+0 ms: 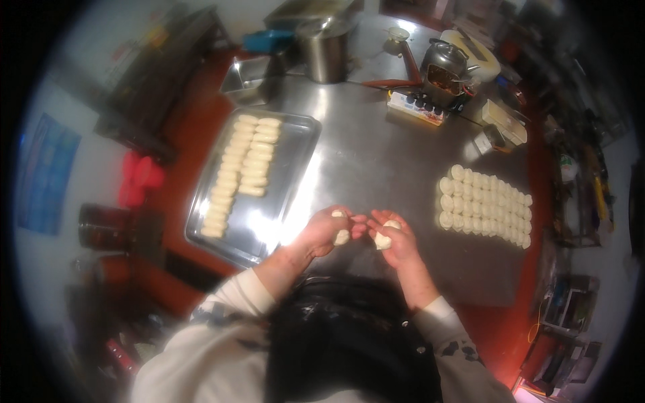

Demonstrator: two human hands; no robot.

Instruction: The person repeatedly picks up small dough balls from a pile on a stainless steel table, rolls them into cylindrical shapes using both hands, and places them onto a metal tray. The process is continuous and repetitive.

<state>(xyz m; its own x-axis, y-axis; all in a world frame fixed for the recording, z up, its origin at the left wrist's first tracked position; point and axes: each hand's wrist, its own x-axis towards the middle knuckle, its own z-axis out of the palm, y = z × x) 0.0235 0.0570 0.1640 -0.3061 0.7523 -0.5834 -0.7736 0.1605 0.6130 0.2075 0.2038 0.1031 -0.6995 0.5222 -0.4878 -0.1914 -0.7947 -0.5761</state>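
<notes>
My left hand (328, 230) is closed around a piece of pale dough (341, 237), which shows above and below the thumb. A second dough piece (384, 242) is in my right hand (401, 237), pressed under the thumb. The two hands face each other above the steel table (352, 161), fingertips close together. To the left lies a shallow metal tray (282, 201) with two columns of smooth, elongated dough pieces (244, 156). Rows of rounder dough pieces (484, 204) sit packed together directly on the table at the right.
Behind the tray are a rectangular steel pan (247, 75) and a tall steel pot (322, 55). At the back right stand a power strip (415, 108), a kettle (444, 58), a container of dark reddish food (443, 80) and a pale box (504, 122). A small strainer (398, 34) lies farther back.
</notes>
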